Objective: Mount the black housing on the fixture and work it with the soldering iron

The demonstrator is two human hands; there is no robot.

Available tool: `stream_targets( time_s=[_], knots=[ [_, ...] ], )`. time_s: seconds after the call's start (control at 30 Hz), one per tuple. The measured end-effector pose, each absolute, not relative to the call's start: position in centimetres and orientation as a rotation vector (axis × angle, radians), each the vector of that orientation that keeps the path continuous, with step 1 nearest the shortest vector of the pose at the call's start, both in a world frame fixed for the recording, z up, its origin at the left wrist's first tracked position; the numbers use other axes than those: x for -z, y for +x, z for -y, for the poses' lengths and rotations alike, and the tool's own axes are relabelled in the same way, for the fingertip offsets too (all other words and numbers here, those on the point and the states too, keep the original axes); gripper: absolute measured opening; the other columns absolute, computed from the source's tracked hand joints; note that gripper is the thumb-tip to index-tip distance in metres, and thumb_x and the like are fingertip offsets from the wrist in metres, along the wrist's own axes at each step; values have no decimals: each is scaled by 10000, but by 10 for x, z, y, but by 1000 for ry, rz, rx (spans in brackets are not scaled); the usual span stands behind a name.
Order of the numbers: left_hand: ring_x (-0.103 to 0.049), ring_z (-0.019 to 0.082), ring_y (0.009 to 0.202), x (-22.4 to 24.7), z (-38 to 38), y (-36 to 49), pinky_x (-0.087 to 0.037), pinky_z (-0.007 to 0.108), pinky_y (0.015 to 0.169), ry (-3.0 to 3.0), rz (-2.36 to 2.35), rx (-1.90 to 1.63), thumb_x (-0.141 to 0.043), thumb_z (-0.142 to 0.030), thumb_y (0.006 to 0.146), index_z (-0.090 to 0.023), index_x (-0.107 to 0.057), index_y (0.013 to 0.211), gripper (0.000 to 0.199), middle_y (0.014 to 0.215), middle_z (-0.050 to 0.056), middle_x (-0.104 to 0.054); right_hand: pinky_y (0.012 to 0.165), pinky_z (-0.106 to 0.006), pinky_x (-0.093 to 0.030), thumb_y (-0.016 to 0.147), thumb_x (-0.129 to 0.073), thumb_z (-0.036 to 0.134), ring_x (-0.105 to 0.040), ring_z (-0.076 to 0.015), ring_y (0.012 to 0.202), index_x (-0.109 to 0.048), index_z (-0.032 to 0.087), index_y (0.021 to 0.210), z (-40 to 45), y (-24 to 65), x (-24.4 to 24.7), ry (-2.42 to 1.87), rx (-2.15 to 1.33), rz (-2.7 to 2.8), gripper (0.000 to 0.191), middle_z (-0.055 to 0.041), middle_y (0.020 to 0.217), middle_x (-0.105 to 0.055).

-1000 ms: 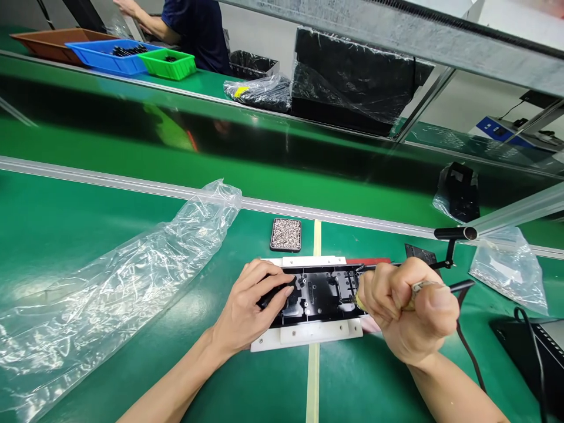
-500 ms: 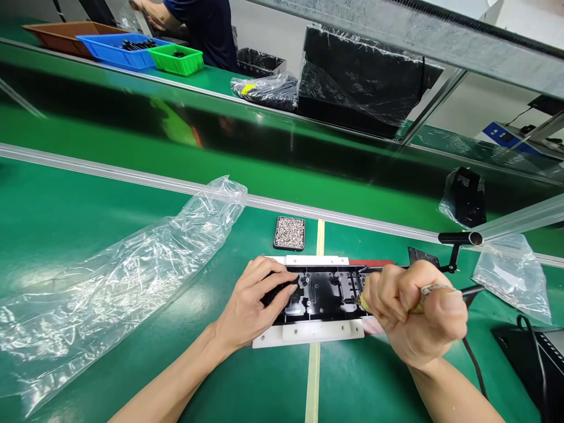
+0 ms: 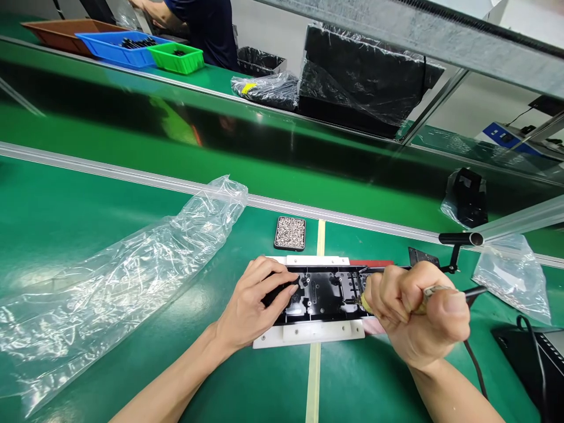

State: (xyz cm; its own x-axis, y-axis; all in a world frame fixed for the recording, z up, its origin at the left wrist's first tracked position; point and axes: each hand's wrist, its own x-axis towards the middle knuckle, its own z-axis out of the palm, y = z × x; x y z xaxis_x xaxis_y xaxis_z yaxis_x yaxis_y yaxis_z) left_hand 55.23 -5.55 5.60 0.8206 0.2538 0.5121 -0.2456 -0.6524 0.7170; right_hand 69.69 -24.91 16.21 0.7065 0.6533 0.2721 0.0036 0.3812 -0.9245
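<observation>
A long black plastic housing (image 3: 324,294), its ribbed inside facing up, lies in a white fixture (image 3: 324,333). My left hand (image 3: 258,302) is closed on the housing's left end, with thumb and forefinger reaching inside its walls. My right hand (image 3: 416,311) is wrapped in a fist around a slim corded tool (image 3: 365,303) with a yellowish front end. The tool lies at a slant, its thin dark tip low inside the housing, right of the middle. Whether the tip touches the plastic I cannot tell. Much of the tool is hidden by my fingers.
Beyond the fixture sits a small square tray (image 3: 289,233) of tiny silvery parts. A clear plastic bag (image 3: 132,270) covers the left side. A black tube on a bracket (image 3: 460,238) and a black box (image 3: 529,352) stand right. A co-worker (image 3: 202,29) is behind bins.
My right hand and the tool have shifted very slightly right. My left hand and the housing look unchanged.
</observation>
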Motion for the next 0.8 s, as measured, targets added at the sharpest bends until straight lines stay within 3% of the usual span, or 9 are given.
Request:
stream_targets(
  time_s=[0.8],
  knots=[
    [-616, 211, 1005, -56, 55, 553, -470, 418, 910, 2153, 5, -758, -680, -113, 1023, -216, -710, 1226, 230, 1071, 51, -680, 400, -231, -320, 951, -658, 557, -284, -88, 402, -435, 205, 616, 248, 695, -163, -1122, -435, 679, 535, 60, 461, -316]
  ],
)
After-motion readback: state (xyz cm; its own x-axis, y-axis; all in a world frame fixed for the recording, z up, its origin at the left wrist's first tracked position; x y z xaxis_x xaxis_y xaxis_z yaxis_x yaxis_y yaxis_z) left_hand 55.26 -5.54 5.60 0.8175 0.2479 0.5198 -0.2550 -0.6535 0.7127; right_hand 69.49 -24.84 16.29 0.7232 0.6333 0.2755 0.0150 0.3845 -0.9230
